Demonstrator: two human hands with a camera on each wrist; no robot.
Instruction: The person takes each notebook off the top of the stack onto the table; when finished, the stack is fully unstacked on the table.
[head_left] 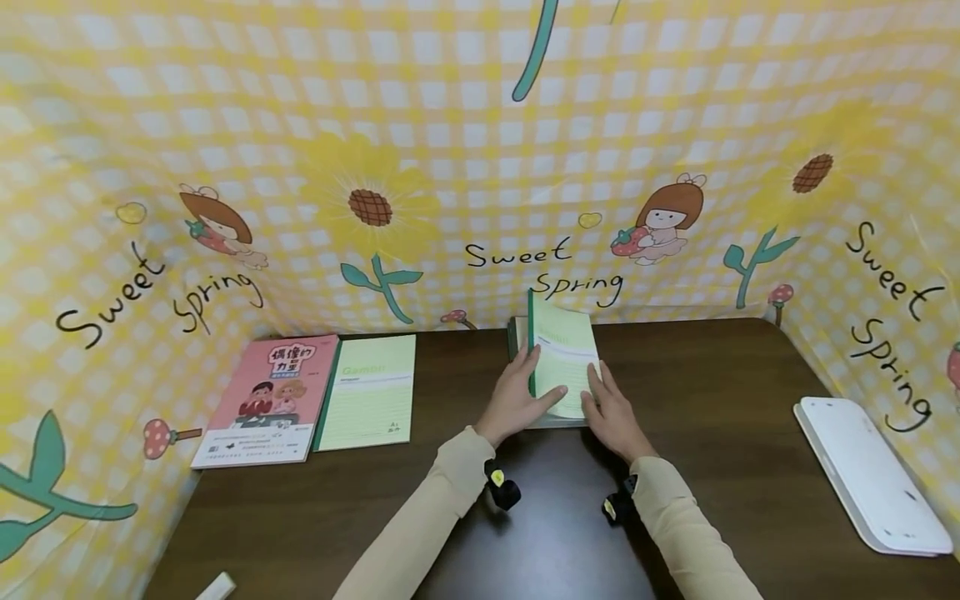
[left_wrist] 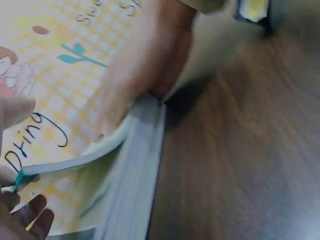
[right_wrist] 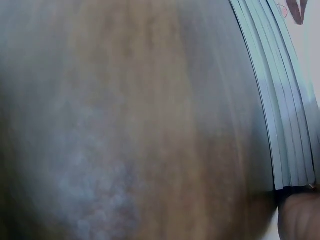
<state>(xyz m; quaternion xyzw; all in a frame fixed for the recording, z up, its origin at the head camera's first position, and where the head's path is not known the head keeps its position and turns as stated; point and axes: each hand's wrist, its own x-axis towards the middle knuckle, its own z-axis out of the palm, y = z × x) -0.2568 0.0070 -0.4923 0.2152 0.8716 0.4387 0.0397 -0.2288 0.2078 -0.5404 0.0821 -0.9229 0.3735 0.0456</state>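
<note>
A pale green notebook [head_left: 566, 333] with a darker green spine lies over a stack of notebooks [right_wrist: 280, 100] at the back middle of the table, its spine side raised. My left hand [head_left: 517, 396] pinches it at the spine, thumb on the cover; in the left wrist view the fingers [left_wrist: 37, 220] reach below that edge. At its right edge my right hand [head_left: 615, 411] rests with fairly straight fingers. The right hand [left_wrist: 145, 55] is blurred in the left wrist view, above the stack's corner. Only a bit of hand [right_wrist: 300, 217] shows in the right wrist view.
To the left lie a pink book [head_left: 277, 392] and another green notebook [head_left: 367, 392], side by side on the dark table [head_left: 465, 367]. A white flat object [head_left: 873, 475] lies at the right edge. A small white piece [head_left: 217, 586] sits front left. Patterned cloth [head_left: 480, 167] hangs behind.
</note>
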